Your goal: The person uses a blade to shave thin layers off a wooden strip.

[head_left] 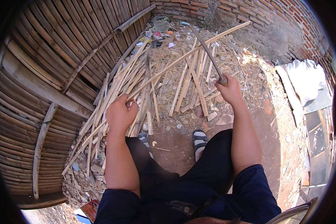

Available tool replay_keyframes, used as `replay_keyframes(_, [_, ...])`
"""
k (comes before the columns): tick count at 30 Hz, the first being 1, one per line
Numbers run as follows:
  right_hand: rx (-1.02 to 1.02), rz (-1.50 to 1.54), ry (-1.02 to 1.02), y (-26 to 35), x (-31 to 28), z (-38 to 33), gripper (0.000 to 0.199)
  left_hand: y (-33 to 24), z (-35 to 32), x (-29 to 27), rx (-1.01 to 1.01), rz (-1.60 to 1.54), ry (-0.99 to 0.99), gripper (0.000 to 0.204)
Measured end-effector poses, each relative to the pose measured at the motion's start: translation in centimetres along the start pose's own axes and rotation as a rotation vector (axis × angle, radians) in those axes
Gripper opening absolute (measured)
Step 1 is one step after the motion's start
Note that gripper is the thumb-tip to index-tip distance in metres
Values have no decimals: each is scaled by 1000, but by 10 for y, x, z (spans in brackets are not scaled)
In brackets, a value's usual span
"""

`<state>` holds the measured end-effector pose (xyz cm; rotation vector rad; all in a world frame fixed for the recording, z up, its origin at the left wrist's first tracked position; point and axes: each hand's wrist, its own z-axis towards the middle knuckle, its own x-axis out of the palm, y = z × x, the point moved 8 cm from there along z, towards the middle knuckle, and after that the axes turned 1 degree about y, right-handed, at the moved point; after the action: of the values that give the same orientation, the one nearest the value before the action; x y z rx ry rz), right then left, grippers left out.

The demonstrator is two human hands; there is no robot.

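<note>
My left hand [121,114] is closed round a long pale bamboo strip [227,32]. The strip slants from the hand up to the far right, and its other end runs back toward the lower left. My right hand [230,89] grips the handle of a long, dark, slightly curved machete [214,61], its blade pointing to the far left. Blade and strip cross in front of me; I cannot tell whether they touch. Beyond my hands, several loose bamboo strips [183,89] lie on the ground, with a denser heap [123,80] at the left.
A wall of bamboo slats [44,48] rises close on the left. A brick wall [246,16] stands at the back. Rubbish [160,35] and straw litter the far ground. A white sack [306,80] lies at the right. My sandalled feet [199,140] are beneath my knees.
</note>
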<state>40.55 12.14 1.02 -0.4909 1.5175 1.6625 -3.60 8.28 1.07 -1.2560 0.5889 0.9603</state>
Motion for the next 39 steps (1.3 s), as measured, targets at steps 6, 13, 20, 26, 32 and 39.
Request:
replay_keyframes(6, [-248,-153,261,59,37,-27,32,-19,-5,20,33,-15,51,25])
replay_keyframes(13, [-268,-134,292,62,50,-24,36,-7,-3,13,-3,19,76,34])
replay_keyframes(20, [69,118,72,-30,8,12,46,-4,0,4,2,70,39,35])
replay_keyframes(26, [-236,-97,297,34,44,-17,37,-22,-5,21,30,54,105,36])
replay_keyframes(32, [-292,-194,415,82,63,-35,36,-7,-3,19,-3,115,144,39])
replay_keyframes(39, [101,50,0,-29,1,16,50,-8,-1,6,12,113,104,41])
